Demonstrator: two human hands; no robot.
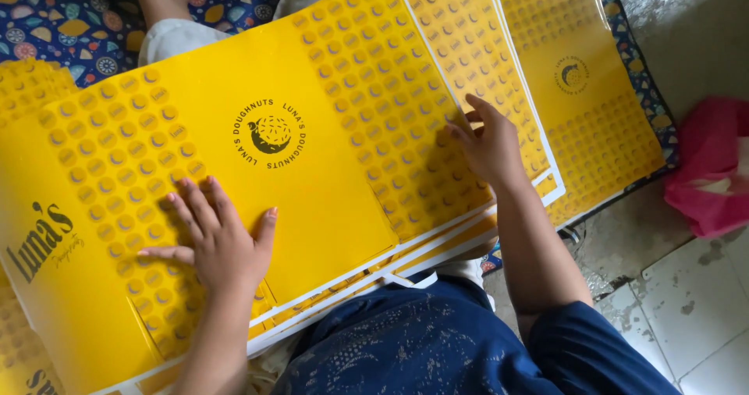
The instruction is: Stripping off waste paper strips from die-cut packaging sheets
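Head view showed the left hand [221, 241] and right hand [490, 144] pressed flat, fingers spread apart, on the top yellow sheet [312, 83] of a stack.

The left hand [218, 239] lies flat, palm down, fingers spread and pointing far-left, forearm reaching up from the near edge. The right hand [488, 141] rests farther right, fingers loosely curled, elbow bent.

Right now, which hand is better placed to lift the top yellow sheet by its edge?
The right hand, probably: its fingers lie at the right edge of the top yellow sheet. The left hand rests flat, away from the sheet's side edges.
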